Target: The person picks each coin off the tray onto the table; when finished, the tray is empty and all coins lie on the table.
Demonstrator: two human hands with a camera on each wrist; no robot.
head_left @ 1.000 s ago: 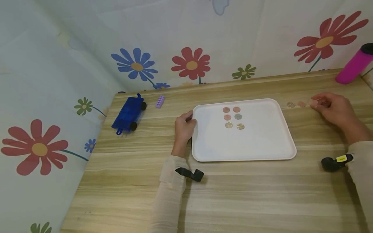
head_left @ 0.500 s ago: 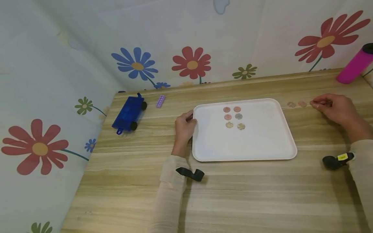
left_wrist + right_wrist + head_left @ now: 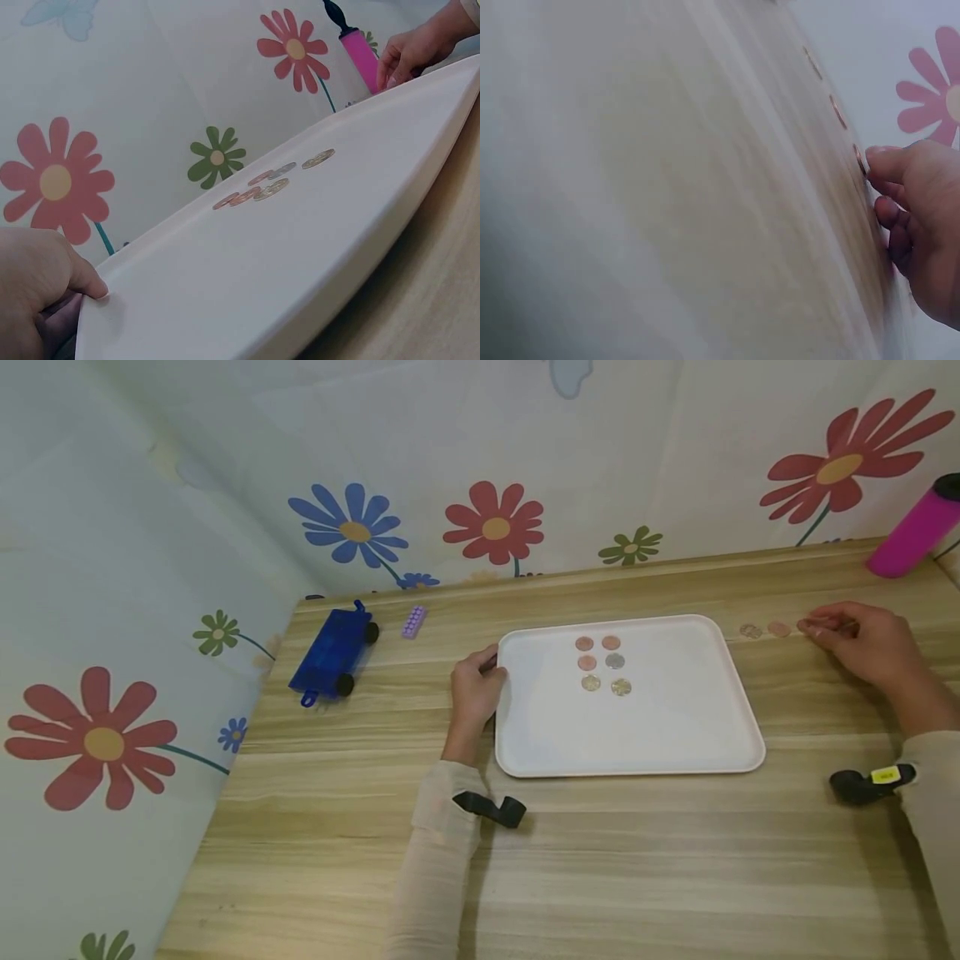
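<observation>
- Against a flower-printed wall, worked at a wood-grain table.
- Clamped left hand on a white tray's left edge.
- Pinched a coin between right hand's thumb and finger, beyond the tray's right edge.
- Had six coins lying flat on the tray, two table coins just beside the right hand.
- Had blue toy cart at left, pink cylinder far right.

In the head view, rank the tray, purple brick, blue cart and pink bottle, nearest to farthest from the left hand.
1. Tray: left hand holds its left edge
2. Brick: left of the tray
3. Cart: farther left
4. Bottle: far right, past the tray
</observation>
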